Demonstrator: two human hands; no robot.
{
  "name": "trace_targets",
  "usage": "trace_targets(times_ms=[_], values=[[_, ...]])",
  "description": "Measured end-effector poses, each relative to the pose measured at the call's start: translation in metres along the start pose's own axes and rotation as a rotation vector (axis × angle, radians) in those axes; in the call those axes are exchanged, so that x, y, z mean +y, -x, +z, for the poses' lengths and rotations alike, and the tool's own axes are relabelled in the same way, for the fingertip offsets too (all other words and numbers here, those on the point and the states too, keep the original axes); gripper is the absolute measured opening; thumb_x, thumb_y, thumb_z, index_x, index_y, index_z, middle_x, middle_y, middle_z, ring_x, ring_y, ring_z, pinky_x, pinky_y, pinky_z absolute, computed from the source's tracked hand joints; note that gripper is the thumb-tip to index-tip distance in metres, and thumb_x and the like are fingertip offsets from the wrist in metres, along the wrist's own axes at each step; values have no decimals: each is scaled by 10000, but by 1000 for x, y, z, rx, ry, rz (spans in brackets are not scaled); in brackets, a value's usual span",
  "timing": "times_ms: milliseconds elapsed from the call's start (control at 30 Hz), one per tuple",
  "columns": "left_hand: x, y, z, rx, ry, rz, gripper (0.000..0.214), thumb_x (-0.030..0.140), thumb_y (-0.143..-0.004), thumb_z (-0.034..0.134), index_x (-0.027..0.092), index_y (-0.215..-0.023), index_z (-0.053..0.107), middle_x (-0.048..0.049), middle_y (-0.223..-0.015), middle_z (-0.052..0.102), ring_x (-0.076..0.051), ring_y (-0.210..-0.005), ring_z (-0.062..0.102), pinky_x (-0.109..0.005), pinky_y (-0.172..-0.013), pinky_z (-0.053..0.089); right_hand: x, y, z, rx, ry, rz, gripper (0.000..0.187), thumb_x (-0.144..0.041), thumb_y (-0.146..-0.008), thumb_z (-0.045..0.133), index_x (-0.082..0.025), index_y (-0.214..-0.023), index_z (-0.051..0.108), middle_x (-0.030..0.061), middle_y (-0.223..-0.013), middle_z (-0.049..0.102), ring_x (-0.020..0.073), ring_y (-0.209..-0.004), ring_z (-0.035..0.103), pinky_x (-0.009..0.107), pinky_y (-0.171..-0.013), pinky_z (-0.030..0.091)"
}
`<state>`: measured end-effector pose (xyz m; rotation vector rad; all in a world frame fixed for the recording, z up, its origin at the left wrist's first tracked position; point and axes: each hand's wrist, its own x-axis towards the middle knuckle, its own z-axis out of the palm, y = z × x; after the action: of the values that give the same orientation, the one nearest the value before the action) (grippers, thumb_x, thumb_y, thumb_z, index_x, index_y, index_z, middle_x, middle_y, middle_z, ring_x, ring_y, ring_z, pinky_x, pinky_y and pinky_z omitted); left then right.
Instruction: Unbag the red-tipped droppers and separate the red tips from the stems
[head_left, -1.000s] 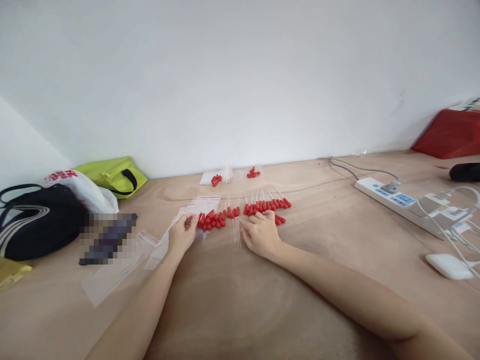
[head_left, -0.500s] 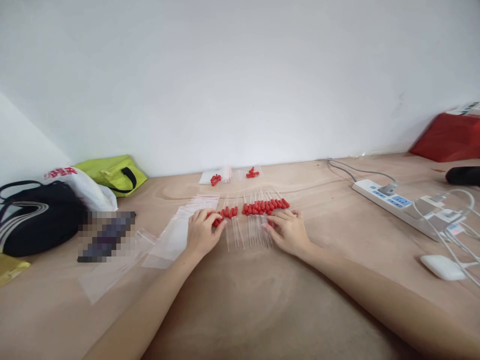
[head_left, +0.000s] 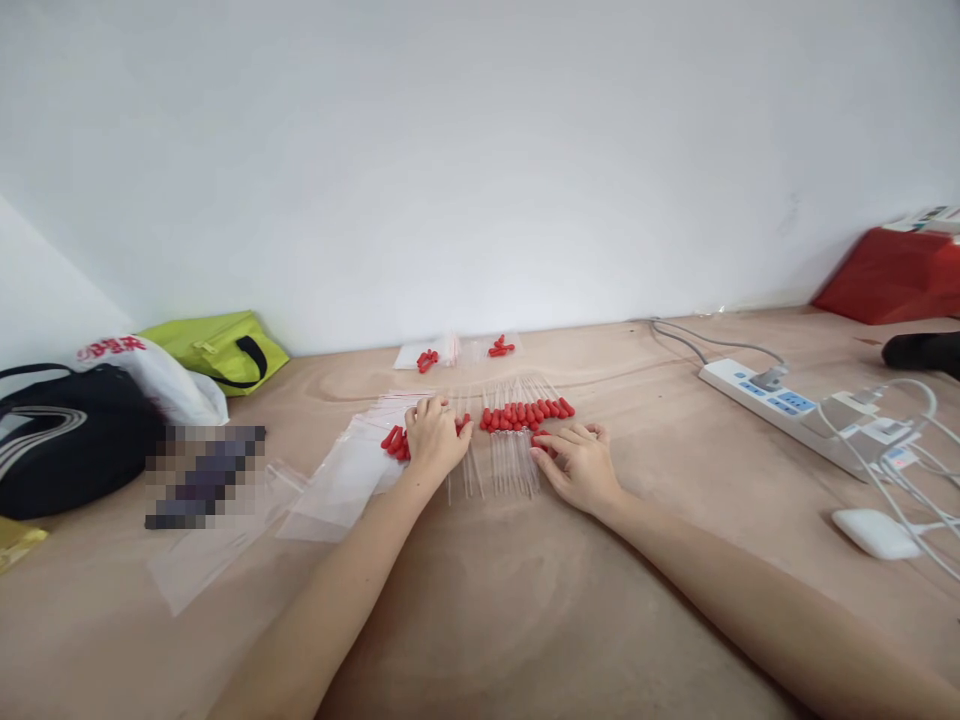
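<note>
Head view, left hand (head_left: 437, 440) over red-tipped tubes (head_left: 521, 413), right hand (head_left: 581, 466) beside them, fingers bent, cannot tell if pinching

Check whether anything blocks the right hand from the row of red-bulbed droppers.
Nothing visible does. The right hand is at the near right end of the red-bulbed droppers. The left hand is off to the row's left, not in between.
</note>
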<state>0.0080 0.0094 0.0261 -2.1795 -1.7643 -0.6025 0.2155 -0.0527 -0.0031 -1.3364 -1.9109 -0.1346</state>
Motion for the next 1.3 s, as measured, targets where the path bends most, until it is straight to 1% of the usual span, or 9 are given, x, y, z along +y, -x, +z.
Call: trace_targets(times_ms=[167,300,433,567,700,900,1067,1167,1300], values=[[4,1,0,52,9,-22,158,285,-713,563,189,-615,640,-94,-985,602,-283,-976,474,-439,-798,347,0,1,0,20,-7,-15,208,-334,-827,484,-219,-799,654,6,-658,633,141,-707,529,349,-796,227],[-7,10,-7,216,51,-18,141,284,-721,576,195,-629,636,-80,-948,615,-274,-944,497,-424,-769,369,1,1,-1,53,-16,-36,179,-303,-825,484,-224,-840,644,2,-670,621,137,-703,529,347,-798,250],[-23,34,-25,359,164,199,121,283,-754,572,198,-691,628,-56,-897,624,-223,-901,522,-388,-800,387,0,1,-5,143,7,-100,267,-333,-823,484,-206,-1032,590,60,-907,612,162,-839,541,345,-811,287],[-26,61,-38,309,271,439,54,233,-767,576,198,-767,618,-42,-878,628,-190,-893,532,-358,-822,405,-5,0,-10,129,48,-265,401,-415,-800,514,-213,-1146,529,90,-1073,574,205,-990,498,398,-905,257],[-17,74,-38,309,313,536,31,198,-772,579,196,-774,609,-32,-844,637,-180,-866,537,-339,-783,430,-8,1,-7,64,21,-391,292,-394,-808,526,-247,-1054,585,24,-902,645,179,-926,512,445,-972,163],[-11,75,-33,294,371,552,42,213,-778,573,201,-782,614,-33,-835,650,-182,-878,554,-346,-796,443,-10,4,-1,-11,-3,-431,169,-321,-842,486,-260,-877,640,-23,-672,634,135,-761,509,459,-967,143],[-14,73,-33,236,343,569,223,306,-786,565,224,-989,603,-42,-977,657,-202,-991,538,-378,-867,412,-19,6,-5,-89,4,-409,201,-305,-851,452,-266,-842,649,-16,-655,618,135,-744,495,443,-954,150],[-13,72,-35,190,336,603,175,342,-811,528,255,-927,627,-9,-920,678,-190,-965,558,-381,-887,386,-23,7,-6,-71,-9,-429,200,-300,-847,451,-264,-828,647,-23,-627,597,123,-712,479,422,-938,163],[-10,74,-38,200,348,610,108,288,-812,534,243,-825,632,12,-816,686,-167,-862,575,-358,-853,372,-22,6,-5,-42,-3,-462,199,-299,-849,449,-262,-802,639,-32,-597,580,114,-683,461,408,-920,166]])
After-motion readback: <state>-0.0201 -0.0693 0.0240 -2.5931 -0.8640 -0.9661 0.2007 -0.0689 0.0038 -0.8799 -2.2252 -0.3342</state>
